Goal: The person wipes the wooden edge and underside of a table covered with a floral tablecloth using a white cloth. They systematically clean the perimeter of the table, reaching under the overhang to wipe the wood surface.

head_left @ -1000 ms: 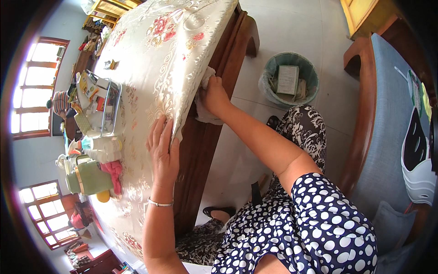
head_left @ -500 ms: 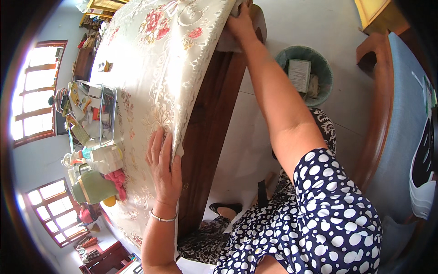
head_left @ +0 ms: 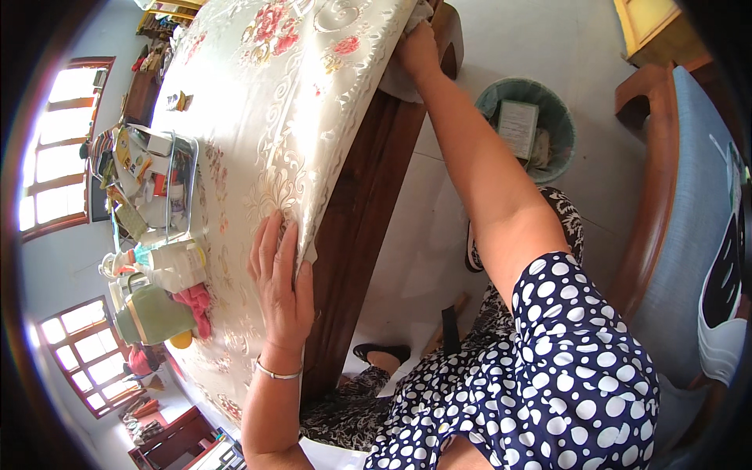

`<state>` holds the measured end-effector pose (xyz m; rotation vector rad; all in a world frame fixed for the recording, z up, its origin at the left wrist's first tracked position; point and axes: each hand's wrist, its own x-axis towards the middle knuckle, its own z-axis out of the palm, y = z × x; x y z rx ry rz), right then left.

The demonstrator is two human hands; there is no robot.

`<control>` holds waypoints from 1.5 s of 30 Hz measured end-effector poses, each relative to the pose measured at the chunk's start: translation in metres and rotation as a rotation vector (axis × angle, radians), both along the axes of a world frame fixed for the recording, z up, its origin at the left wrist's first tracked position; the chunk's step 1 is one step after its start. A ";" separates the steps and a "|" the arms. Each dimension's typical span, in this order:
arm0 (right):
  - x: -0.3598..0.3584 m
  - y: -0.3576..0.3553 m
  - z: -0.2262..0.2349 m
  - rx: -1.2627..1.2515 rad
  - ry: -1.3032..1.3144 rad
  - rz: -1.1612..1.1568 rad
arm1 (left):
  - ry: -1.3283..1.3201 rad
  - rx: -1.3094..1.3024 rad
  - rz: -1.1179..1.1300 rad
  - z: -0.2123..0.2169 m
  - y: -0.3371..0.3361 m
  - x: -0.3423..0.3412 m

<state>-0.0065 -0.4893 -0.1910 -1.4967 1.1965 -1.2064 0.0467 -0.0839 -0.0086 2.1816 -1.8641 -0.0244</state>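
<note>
A cream tablecloth (head_left: 235, 157) with red and gold flowers covers the dark wooden table (head_left: 356, 227). Along its near edge lies my left hand (head_left: 283, 290), fingers stretched out over the cloth and the thumb close to the scalloped hem. My right arm reaches to the table's far right corner. There my right hand (head_left: 417, 56) is closed on a pale greyish cloth (head_left: 420, 16) at the hem; its fingertips are partly hidden. Whether this cloth is a separate rag or a fold of the tablecloth, I cannot tell. Pale material hangs just below that hand.
On the table stand a clear basket (head_left: 184, 188) crammed with packets, a green jug (head_left: 157, 312) and a pink cloth (head_left: 193, 307). A lined bin (head_left: 562, 117) with a box in it stands on the floor. To the right is a wooden seat with a blue cushion (head_left: 681, 204).
My right hand has drawn slightly nearer along the table's edge, and more of the pale cloth shows beyond it. My left hand keeps its place on the tablecloth. The view has shifted slightly.
</note>
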 end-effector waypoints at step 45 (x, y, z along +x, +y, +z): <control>-0.013 0.038 0.033 -0.032 -0.313 -0.327 | -0.023 -0.047 -0.015 -0.006 -0.003 0.000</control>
